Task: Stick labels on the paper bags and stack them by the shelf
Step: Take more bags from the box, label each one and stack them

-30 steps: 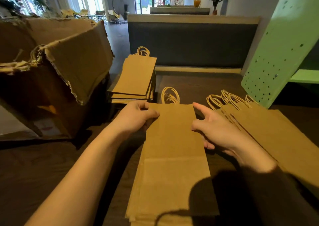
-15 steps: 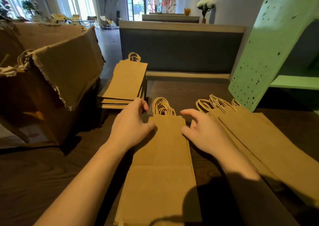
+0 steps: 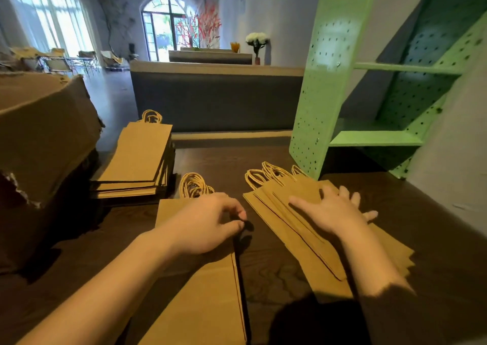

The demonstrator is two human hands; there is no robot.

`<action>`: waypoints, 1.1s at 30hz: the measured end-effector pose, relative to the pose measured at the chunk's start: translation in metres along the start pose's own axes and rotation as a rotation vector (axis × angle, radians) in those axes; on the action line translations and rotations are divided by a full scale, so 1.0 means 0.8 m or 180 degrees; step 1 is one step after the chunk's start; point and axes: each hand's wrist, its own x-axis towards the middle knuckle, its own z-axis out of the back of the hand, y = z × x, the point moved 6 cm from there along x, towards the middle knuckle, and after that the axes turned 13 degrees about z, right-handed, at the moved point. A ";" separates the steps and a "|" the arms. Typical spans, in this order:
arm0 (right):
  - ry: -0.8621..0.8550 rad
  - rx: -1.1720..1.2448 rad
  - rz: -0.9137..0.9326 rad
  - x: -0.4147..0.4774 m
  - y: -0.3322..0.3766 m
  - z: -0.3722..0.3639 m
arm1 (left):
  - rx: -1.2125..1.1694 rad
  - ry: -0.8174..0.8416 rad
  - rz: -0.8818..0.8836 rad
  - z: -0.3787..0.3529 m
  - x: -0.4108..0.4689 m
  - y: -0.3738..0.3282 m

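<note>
Head view: a near pile of bags (image 3: 205,292), flat brown paper with twisted handles (image 3: 193,185) pointing away from the person, lies on the dark wooden table (image 3: 263,273), down and to the left of the green shelf (image 3: 324,94). The left hand (image 3: 208,223) rests on the upper part of this pile. Its fingers are curled, and thumb and forefinger close on the pile's right edge in a pinch; whether they hold one bag or several cannot be told.

Between that pile and the shelf's foot lies a fanned row of bags (image 3: 311,260), overlapping one another, with their handles toward the shelf. The right hand (image 3: 332,210) lies flat on top of them, palm down, fingers spread and straight, grasping nothing. The two hands are apart, with bare table between them.

Well left of the shelf, farther back on the table, sits a taller stack of bags (image 3: 139,157), squared up. Farther left again stands a torn cardboard box (image 3: 44,134). Behind the table, to the left of the shelf, runs a dark counter (image 3: 216,99), and white flowers (image 3: 257,39) stand beyond it.
</note>
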 end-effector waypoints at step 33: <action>0.0134 -0.0321 0.1155 0.045 0.104 -0.035 | 0.0541 0.0458 0.1324 -0.062 0.131 -0.050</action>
